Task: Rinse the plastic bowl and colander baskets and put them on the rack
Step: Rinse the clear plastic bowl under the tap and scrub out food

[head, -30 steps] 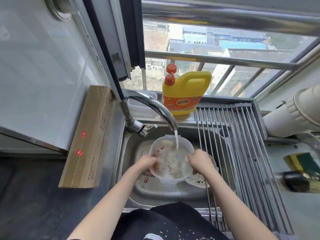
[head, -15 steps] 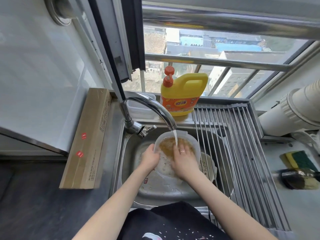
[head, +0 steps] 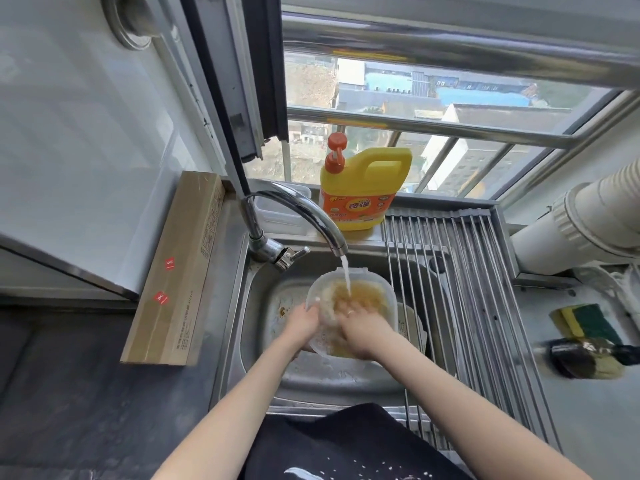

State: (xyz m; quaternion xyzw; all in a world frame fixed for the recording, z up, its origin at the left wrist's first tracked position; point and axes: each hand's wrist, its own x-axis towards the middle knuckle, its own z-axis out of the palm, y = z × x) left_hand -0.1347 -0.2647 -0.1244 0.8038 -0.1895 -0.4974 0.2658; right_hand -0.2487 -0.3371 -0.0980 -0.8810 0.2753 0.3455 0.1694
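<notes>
**One head-worn view, looking down over the sink**

Single wide-angle camera, worn on the head, facing forward and down. Sink [head: 270, 344] sits centre frame, close below; both forearms reach in from the bottom edge. Faucet [head: 298, 216] arcs across the middle. The window [head: 433, 98] fills the upper half, straight ahead. Rack [head: 478, 306] runs along the right. Edges bow from lens distortion. No second view to overlap.

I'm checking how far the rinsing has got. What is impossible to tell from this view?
- Colander: mostly hidden behind the bowl and rack; how many, unclear.
- Bowl's bottom: hidden by cloudy brown water and the right hand.
- Left hand fingers: behind the bowl's wall.
- Dark object beside the sponge: blurred.
</notes>
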